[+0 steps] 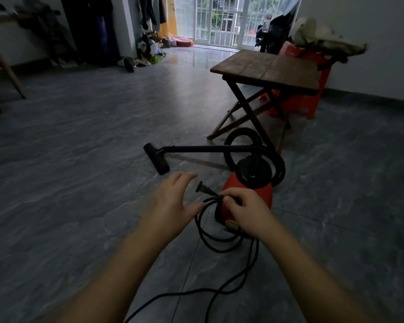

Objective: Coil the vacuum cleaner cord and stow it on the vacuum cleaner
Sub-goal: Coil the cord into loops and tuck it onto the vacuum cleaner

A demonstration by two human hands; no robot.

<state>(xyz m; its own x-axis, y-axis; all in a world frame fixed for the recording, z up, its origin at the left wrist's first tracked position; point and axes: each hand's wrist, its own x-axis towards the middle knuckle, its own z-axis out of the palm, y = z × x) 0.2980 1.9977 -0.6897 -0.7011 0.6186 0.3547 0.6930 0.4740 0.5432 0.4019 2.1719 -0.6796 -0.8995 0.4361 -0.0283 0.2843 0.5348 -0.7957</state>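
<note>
— Well, big picture first: grey tiled floor (79,141) everywhere, and a folding wooden table, its tabletop (266,68) bare, standing just behind the action.

— And right in front of it?

— The red vacuum cleaner (250,194), sitting on the floor with its black hose (243,138) looping up behind and its wand running left to the floor nozzle (155,157). One table leg crosses just behind the hose loop.

— Now the cord?

— The black cord (219,241) hangs in a few loose loops just left of the vacuum's body, and the rest trails across the floor toward the camera. The plug (202,188) pokes up and to the left, above the loops.

— Who's got it?

— The right hand (245,212). Its grip is closed tight, fingers curled and pinching the gathered loops just behind the plug, right up against the red casing.

— And the other one?

— The left hand (170,201) is spread wide, palm down, fingers fanned. Its thumb sits right by the top of the loops; whether it actually touches them, I cannot tell. It holds nothing.
</note>
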